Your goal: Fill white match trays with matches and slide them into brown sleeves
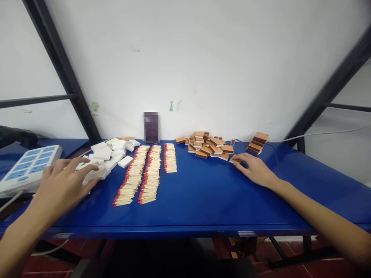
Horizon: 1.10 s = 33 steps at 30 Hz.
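Head view showed a blue desk set against a white wall, with black frame bars at either side. A white power strip lay at the desk's left edge. Three rows of matches ran down the middle, red heads to the left. A pile of white trays sat left of the rows; a heap of brown matchboxes and a small stack of boxes sat to the right. Left hand rested on the near trays, fingers curled over one white tray. Right hand lay flat, fingertips touching a single box beside the heap; whether it gripped could not be told.
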Tool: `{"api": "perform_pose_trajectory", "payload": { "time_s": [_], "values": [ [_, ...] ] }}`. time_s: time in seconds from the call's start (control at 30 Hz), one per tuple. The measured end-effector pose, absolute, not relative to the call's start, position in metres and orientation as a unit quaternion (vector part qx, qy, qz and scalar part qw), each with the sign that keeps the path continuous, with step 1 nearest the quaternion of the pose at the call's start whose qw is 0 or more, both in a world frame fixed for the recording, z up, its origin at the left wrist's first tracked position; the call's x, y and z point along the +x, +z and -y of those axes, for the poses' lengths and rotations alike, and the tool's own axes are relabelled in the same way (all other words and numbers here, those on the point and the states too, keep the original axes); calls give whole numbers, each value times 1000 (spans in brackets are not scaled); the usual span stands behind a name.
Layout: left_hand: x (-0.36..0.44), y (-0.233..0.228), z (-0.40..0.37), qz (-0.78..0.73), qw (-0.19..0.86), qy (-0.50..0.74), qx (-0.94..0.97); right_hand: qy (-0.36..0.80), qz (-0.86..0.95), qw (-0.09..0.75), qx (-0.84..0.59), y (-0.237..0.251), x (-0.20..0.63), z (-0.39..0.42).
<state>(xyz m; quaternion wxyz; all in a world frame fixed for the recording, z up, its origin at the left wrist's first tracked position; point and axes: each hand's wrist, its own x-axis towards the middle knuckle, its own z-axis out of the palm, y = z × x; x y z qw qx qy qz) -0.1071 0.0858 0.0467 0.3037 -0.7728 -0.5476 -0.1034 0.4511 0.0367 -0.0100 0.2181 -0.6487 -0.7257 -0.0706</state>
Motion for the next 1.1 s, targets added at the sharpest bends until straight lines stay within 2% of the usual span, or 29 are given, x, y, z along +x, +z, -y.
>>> {"api": "perform_pose_trajectory", "payload": {
  "time_s": [0.2, 0.33, 0.4, 0.47, 0.53, 0.63, 0.73, 0.93, 1.0, 1.1],
  "values": [
    [-103, 48, -77, 521, 292, -105, -795, -79, 773, 226, -587, -9, 397, 8],
    [-103, 50, -73, 524, 296, -109, -791, -103, 817, 196, -532, 0, 361, 17],
    [-105, 48, -74, 528, 295, -112, -788, -131, 825, 205, -510, 6, 346, 9],
    [-107, 44, -76, 527, 289, -114, -791, -150, 833, 248, -472, 11, 330, -5],
    [-107, 39, -78, 521, 283, -110, -798, -137, 860, 264, -416, 14, 312, -24],
    [-106, 36, -78, 515, 286, -107, -801, -114, 887, 235, -382, 16, 284, -56],
    [-104, 39, -78, 507, 290, -181, -791, -90, 891, 212, -391, 17, 264, -83],
    [-75, 40, -56, 369, 233, -318, -842, -57, 896, 191, -397, 14, 251, -98],
    [-54, 36, -41, 289, 171, -332, -881, -54, 897, 187, -398, 10, 249, -94],
    [-21, 26, -18, 203, 92, -285, -932, -61, 901, 198, -381, 2, 247, -88]
  ]
}}
